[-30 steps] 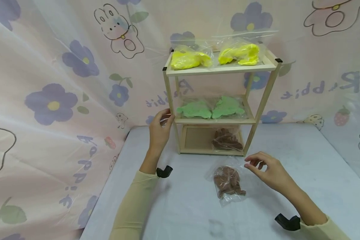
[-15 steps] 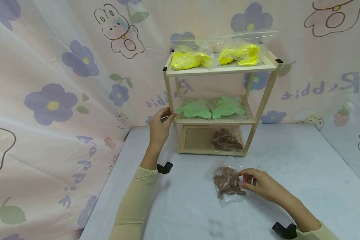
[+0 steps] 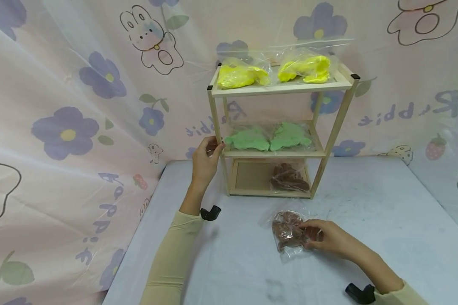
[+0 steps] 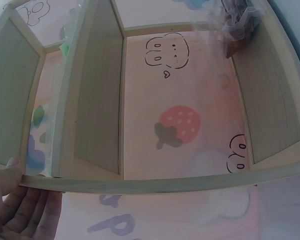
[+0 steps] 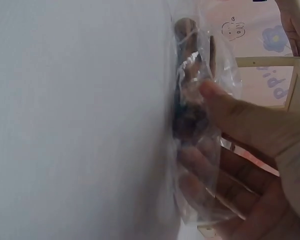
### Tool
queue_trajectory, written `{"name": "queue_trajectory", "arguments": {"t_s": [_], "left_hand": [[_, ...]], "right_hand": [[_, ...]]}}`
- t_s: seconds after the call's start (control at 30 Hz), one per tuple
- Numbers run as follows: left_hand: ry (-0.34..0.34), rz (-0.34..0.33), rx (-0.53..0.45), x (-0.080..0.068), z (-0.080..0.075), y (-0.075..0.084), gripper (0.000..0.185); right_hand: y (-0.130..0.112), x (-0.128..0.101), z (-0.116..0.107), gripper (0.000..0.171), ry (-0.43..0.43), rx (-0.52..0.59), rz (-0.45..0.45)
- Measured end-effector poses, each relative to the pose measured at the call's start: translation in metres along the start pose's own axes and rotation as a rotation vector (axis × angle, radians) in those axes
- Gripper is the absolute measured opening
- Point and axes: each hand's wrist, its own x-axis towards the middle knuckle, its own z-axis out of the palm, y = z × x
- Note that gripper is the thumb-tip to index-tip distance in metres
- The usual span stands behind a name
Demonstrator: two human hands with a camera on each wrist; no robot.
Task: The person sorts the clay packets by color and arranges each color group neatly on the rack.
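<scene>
- Right hand (image 3: 324,239): fingers and thumb pinch a clear bag of brown pieces (image 3: 288,232) from its right side; the right wrist view shows the thumb on top of the plastic and the fingers under it.
- Bag of brown pieces: lies on the table (image 3: 385,237), near the middle, just in front of the rack and apart from it.
- Left hand (image 3: 205,160): grasps the front left post of the wooden rack (image 3: 278,127) at the height of the middle shelf, fingers curled round the post. The left wrist view shows only the fingers and thumb against a wooden bar.
- Wooden rack: stands upright at the far edge of the table, against the patterned cloth backdrop (image 3: 80,106); it has 3 shelves.
- Top shelf: 2 bags of yellow pieces (image 3: 242,75), side by side.
- Middle shelf: 2 bags of green pieces (image 3: 269,137), touching each other.
- Bottom shelf: 1 second bag of brown pieces (image 3: 288,178), at the right side of that shelf.
- Sleeves: both arms wear pale yellow sleeves (image 3: 171,262), each with a black fitting at the wrist.
</scene>
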Motion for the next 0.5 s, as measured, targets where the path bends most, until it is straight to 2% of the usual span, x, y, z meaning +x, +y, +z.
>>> {"name": "queue_trajectory", "arguments": {"t_s": [0.13, 0.3, 0.5], "left_hand": [[-0.007, 0.004, 0.009, 0.0, 0.0, 0.0, 0.031], [-0.004, 0.01, 0.011, 0.0, 0.0, 0.0, 0.031], [-0.006, 0.01, -0.002, -0.001, 0.0, 0.0, 0.031]], "right_hand": [[0.002, -0.002, 0.001, 0.056, 0.008, -0.008, -0.047], [0.007, -0.001, 0.005, 0.049, 0.032, -0.02, -0.115], [0.011, 0.004, 0.007, 0.037, 0.05, -0.056, -0.114]]}}
